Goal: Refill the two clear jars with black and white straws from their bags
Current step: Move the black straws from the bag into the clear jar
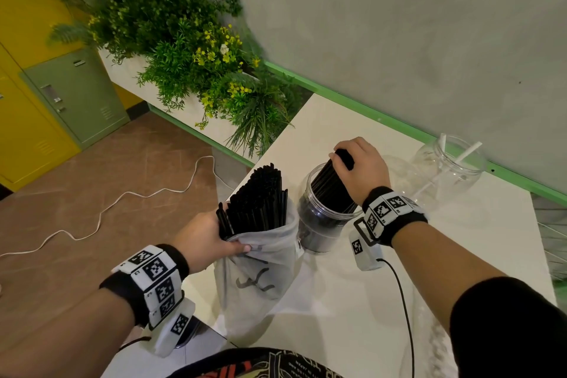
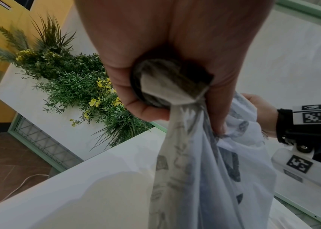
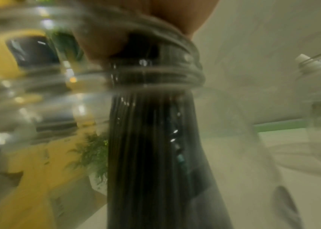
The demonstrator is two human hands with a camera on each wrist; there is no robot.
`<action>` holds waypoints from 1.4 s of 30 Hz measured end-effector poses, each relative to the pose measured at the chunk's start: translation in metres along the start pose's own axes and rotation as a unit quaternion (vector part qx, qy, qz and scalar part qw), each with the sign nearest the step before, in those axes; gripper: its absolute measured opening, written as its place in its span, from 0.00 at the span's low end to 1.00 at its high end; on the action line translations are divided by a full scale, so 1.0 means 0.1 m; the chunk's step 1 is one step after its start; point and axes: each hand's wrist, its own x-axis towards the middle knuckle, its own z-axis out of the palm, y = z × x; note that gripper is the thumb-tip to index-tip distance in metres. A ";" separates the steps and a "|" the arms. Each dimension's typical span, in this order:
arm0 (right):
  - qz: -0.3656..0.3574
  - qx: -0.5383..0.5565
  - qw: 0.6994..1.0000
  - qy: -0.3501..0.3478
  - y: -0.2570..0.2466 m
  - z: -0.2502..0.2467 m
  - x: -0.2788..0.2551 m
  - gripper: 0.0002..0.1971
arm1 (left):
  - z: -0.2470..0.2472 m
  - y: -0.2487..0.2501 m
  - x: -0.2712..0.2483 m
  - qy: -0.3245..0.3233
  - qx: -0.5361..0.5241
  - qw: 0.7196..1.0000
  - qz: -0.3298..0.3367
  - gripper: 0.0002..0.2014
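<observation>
A: Which step now?

B: Black straws go in. The right hand (image 1: 360,167) is curled round the top of a bundle of black straws (image 1: 333,184), and the lower ends are already inside the near jar (image 1: 322,224), approx. in the middle of the white table (image 1: 352,301). The bundle leans to the far-right against the rim.

A: And the left hand?

B: The left hand (image 1: 204,238) is closed on the mouth of the grey bag (image 1: 260,273), just left of that jar, pinching the fabric so the bag stands. The rest of the black straws (image 1: 260,196) stick up out of it.

A: Next move?

B: I think: let the bundle go so it drops and spreads in the jar, w/o tipping the jar. Then take another handful from the bag, or go on to the white ones. The far jar (image 1: 448,169), at the right near the wall, has only a few white straws (image 1: 468,152). I do not see the white straws' bag.

A: Any writing?

B: Dark print on the bag, not readable. On the shirt at the bottom edge I can read "JAPAN", the rest too small. The wrist bands carry black-and-white square codes, no brand.
</observation>
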 end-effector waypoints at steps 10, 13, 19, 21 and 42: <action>0.004 -0.047 0.997 -0.066 0.02 0.00 0.05 0.13 | 0.00 0.03 -0.02 -0.001 -0.001 1.000 0.004 0.26; 0.017 -0.082 0.995 -0.062 0.01 0.01 0.07 0.18 | 0.00 0.02 -0.02 -0.002 0.006 1.000 0.006 0.25; 0.048 -0.173 0.977 -0.113 -0.02 -0.06 0.05 0.26 | 0.01 0.01 -0.02 0.001 0.021 1.000 0.008 0.27; 0.039 -0.135 0.988 -0.069 -0.11 -0.14 0.00 0.28 | 0.01 -0.01 -0.02 0.003 0.019 1.000 0.005 0.27; -0.005 0.227 0.959 -0.171 -0.95 0.27 -0.93 0.33 | 0.11 0.09 -0.14 0.057 -0.049 0.996 0.058 0.16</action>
